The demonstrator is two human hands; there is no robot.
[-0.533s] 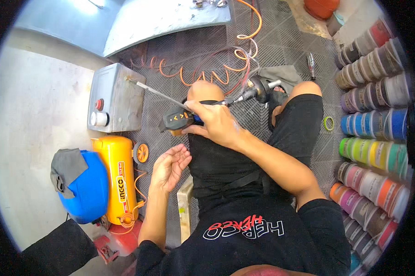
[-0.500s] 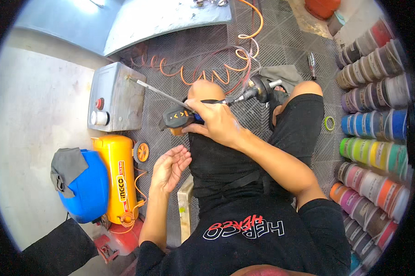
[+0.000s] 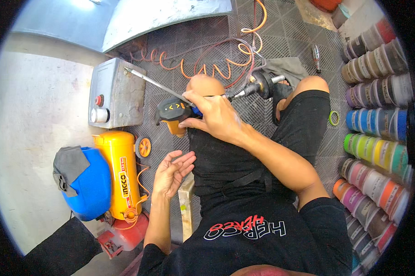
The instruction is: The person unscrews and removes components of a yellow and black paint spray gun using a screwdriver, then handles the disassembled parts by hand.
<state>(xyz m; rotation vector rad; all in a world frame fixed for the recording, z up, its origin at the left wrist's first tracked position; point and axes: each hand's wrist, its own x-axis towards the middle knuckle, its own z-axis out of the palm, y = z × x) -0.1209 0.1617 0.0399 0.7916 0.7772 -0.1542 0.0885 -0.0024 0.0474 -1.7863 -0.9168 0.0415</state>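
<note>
My right hand (image 3: pixel 216 117) is closed above my left thigh. It grips a black-and-orange power tool (image 3: pixel 173 110) with orange chevron marks on its body. A long thin metal rod (image 3: pixel 154 83) sticks out from under the same fingers toward the grey box; its held end is hidden. Past the hand, a silver shaft with a black round head (image 3: pixel 261 86) lies in line with the tool, but I cannot tell how they join. My left hand (image 3: pixel 171 174) is open, palm up, with nothing in it, below the tool and beside my thigh.
A grey box (image 3: pixel 120 96), a yellow air compressor (image 3: pixel 113 175) and a blue drum (image 3: pixel 83 188) stand at left. Coiled orange hose (image 3: pixel 184 69) crosses the dark mat. Stacked lidded tubs (image 3: pixel 377 122) line the right side. A green tape roll (image 3: pixel 334 118) lies near them.
My right hand and the power tool have shifted slightly left, and more of the tool's orange part shows. My left hand has turned a little, its fingers more bent apart.
</note>
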